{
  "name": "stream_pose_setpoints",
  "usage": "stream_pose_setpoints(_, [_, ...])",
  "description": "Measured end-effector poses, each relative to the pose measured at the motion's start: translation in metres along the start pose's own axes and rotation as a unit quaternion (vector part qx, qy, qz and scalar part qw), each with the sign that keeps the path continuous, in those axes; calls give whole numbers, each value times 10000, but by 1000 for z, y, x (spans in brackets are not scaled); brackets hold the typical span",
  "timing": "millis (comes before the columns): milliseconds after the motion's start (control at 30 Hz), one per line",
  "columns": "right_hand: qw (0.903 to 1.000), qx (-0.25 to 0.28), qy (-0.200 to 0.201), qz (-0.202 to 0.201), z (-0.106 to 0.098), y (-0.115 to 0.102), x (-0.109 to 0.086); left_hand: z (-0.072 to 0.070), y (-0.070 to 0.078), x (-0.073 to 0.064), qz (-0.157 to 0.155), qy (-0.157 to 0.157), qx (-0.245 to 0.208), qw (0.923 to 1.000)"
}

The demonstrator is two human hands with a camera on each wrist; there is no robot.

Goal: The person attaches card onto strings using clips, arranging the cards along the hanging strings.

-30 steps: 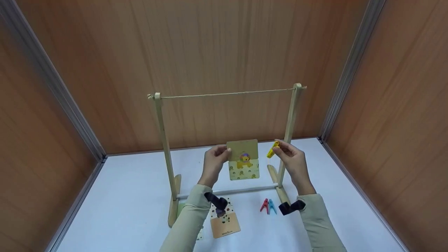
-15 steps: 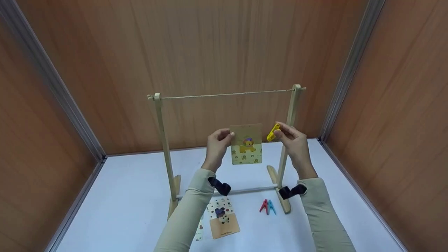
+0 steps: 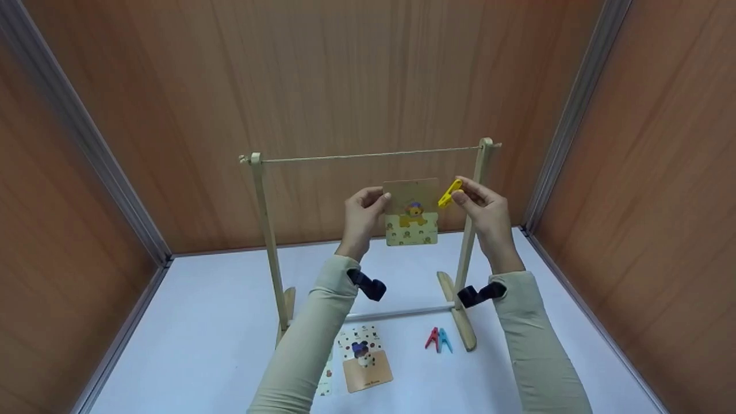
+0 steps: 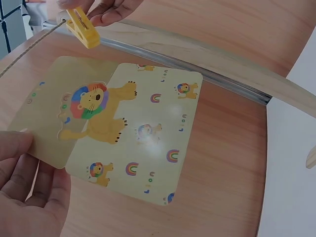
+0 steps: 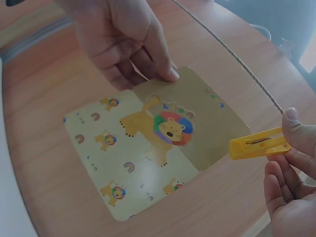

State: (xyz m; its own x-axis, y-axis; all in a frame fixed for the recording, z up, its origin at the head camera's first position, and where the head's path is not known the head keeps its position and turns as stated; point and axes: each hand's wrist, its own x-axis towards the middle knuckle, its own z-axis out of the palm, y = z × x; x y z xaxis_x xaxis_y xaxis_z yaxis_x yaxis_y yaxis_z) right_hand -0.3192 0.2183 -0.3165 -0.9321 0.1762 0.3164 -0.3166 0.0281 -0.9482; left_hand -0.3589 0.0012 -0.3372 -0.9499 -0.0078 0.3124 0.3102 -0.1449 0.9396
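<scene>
My left hand (image 3: 363,218) pinches a lion-printed card (image 3: 411,213) by its left edge, thumb in front. The card hangs upright in the air, below the string (image 3: 368,155) of a wooden frame. Its upper part is tan; the lower part is pale with small lions and rainbows, as the left wrist view shows closely (image 4: 133,128). To the right, my right hand (image 3: 487,221) pinches a yellow clothespin (image 3: 450,193) between thumb and fingers. In the right wrist view the clothespin (image 5: 259,143) points toward the card's top corner; whether they touch is unclear.
The frame's left post (image 3: 267,241) and right post (image 3: 475,218) stand on the white table (image 3: 201,322). In front lie a red clothespin (image 3: 432,340), a blue clothespin (image 3: 444,340) and a panda-like card (image 3: 367,371). Another card (image 3: 326,379) is partly under the left sleeve.
Both hands have risen toward the string and shifted slightly right, carrying the lion card and the yellow clothespin. The things lying on the table have stayed in place.
</scene>
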Motion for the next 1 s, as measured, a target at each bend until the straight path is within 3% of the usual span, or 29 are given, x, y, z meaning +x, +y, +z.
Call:
stream_pose_setpoints(400, [9985,4,223,-509,6,-20,6,12,13,4,236,-75,-32,9997])
stream_pose_setpoints(633, [9967,150,317,-731,12,-34,12,16,19,6,102,-14,70,9999])
stream_pose_setpoints(1000, [9923,171,474,-1128,16,-46,23,21,25,12,134,46,127,9998])
